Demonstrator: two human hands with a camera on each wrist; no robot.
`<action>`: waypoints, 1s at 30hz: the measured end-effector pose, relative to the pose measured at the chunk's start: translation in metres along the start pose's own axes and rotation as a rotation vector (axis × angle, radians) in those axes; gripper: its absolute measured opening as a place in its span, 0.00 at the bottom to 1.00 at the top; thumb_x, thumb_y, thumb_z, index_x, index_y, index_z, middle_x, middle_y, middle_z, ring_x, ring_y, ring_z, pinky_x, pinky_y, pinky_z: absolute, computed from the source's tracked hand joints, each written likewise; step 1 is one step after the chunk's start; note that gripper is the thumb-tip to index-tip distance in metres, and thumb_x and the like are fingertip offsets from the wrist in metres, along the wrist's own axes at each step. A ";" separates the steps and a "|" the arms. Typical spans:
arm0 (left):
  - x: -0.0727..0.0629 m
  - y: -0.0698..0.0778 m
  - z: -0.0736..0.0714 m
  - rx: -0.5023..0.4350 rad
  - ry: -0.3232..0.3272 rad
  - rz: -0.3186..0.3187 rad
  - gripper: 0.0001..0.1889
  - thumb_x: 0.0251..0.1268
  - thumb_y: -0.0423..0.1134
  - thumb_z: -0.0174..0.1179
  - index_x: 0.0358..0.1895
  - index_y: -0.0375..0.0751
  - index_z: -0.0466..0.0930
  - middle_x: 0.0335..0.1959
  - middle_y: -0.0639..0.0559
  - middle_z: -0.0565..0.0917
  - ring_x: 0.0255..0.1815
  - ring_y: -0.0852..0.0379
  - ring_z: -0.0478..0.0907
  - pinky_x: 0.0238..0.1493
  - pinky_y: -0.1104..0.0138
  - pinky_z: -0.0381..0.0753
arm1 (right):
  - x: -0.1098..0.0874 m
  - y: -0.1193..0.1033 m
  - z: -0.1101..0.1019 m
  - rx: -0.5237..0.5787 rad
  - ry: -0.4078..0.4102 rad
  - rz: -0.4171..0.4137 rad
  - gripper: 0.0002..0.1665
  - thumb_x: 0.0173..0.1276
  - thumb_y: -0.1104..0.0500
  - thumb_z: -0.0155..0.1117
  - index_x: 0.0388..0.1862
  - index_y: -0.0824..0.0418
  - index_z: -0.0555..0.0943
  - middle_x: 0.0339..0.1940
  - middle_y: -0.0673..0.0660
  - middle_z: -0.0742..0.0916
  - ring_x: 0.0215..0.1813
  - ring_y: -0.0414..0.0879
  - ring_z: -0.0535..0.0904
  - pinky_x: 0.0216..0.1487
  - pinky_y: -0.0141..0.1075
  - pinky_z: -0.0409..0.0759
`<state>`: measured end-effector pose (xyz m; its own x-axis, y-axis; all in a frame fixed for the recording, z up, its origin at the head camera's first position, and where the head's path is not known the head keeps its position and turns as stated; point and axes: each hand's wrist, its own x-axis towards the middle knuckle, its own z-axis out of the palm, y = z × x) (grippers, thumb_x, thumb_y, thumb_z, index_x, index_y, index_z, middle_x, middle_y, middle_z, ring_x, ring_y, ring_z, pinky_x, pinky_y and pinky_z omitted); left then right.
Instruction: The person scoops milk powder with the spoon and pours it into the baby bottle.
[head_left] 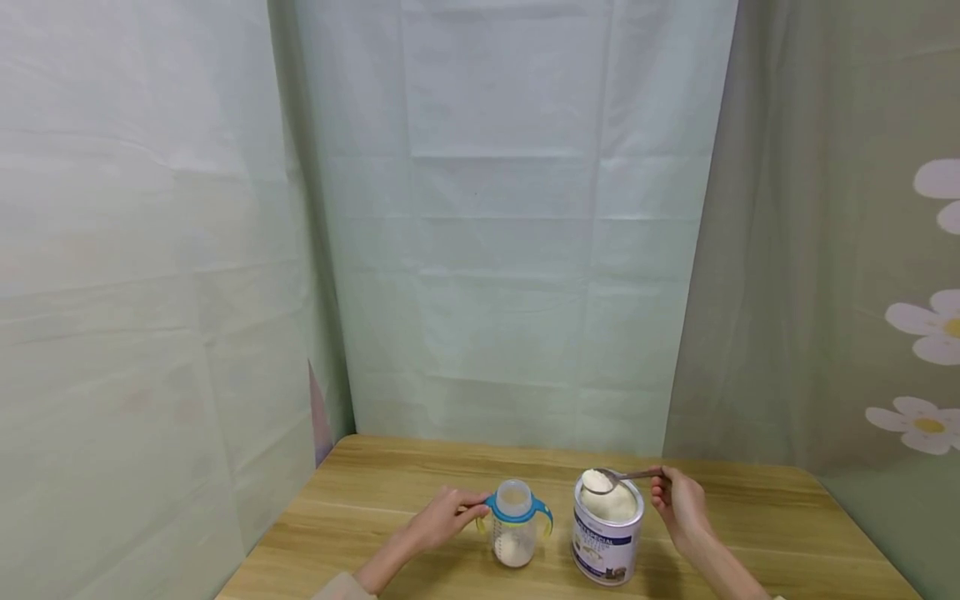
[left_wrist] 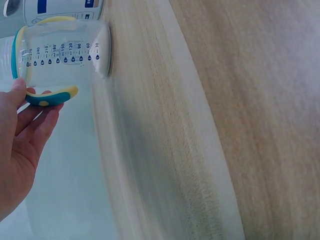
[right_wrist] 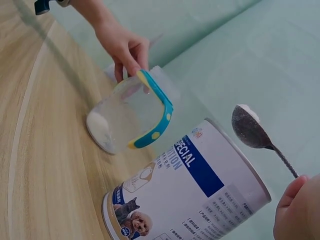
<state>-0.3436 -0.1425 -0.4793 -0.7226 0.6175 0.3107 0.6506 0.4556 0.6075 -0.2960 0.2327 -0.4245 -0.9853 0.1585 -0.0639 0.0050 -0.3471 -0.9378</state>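
My left hand grips one handle of a clear baby bottle that stands upright and uncapped on the table. The bottle has a blue and yellow two-handled collar, measuring marks and some pale powder at its bottom. To its right stands an open can of milk powder, white with a blue band and filled high with cream powder. My right hand pinches the handle of a metal spoon. The spoon's bowl, heaped with powder, is over the can's mouth.
The wooden table has rounded back corners. Pale green cloth hangs behind it and along both sides, with white flowers printed on the right. Bottle and can stand a short gap apart.
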 end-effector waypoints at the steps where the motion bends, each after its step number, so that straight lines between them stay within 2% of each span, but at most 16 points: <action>1: 0.000 0.000 0.000 0.000 0.001 0.000 0.18 0.73 0.44 0.52 0.58 0.39 0.80 0.43 0.43 0.88 0.40 0.58 0.85 0.42 0.76 0.80 | 0.000 0.000 0.000 -0.001 -0.001 -0.001 0.23 0.78 0.60 0.34 0.29 0.54 0.76 0.20 0.42 0.75 0.24 0.31 0.69 0.26 0.21 0.71; 11: 0.001 -0.002 0.001 -0.001 0.002 0.016 0.18 0.73 0.44 0.51 0.57 0.40 0.81 0.42 0.43 0.88 0.41 0.56 0.85 0.41 0.77 0.80 | -0.001 -0.001 0.004 -0.014 -0.004 -0.008 0.23 0.77 0.61 0.34 0.28 0.52 0.76 0.20 0.42 0.75 0.24 0.31 0.69 0.26 0.21 0.71; 17: 0.000 -0.002 0.002 -0.004 0.007 0.011 0.18 0.73 0.44 0.51 0.58 0.39 0.80 0.45 0.44 0.88 0.42 0.55 0.85 0.42 0.77 0.80 | -0.003 -0.002 0.006 -0.015 -0.005 -0.015 0.21 0.77 0.61 0.35 0.31 0.55 0.76 0.21 0.42 0.75 0.24 0.31 0.69 0.26 0.21 0.71; 24: -0.001 -0.001 0.002 0.015 0.014 0.011 0.18 0.73 0.44 0.52 0.58 0.39 0.80 0.46 0.48 0.87 0.43 0.61 0.84 0.42 0.77 0.79 | -0.003 -0.003 0.009 -0.009 -0.007 -0.017 0.22 0.78 0.61 0.35 0.29 0.53 0.76 0.21 0.42 0.75 0.24 0.31 0.69 0.25 0.20 0.71; 30: 0.000 0.000 0.001 0.002 0.007 0.010 0.18 0.74 0.43 0.51 0.58 0.39 0.80 0.49 0.46 0.87 0.45 0.52 0.85 0.43 0.76 0.80 | -0.002 -0.003 0.010 -0.010 -0.013 -0.015 0.21 0.78 0.60 0.36 0.30 0.53 0.76 0.22 0.43 0.75 0.25 0.31 0.69 0.26 0.20 0.72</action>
<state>-0.3429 -0.1418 -0.4805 -0.7177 0.6175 0.3219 0.6584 0.4510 0.6026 -0.2955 0.2245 -0.4180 -0.9874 0.1516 -0.0457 -0.0079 -0.3356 -0.9420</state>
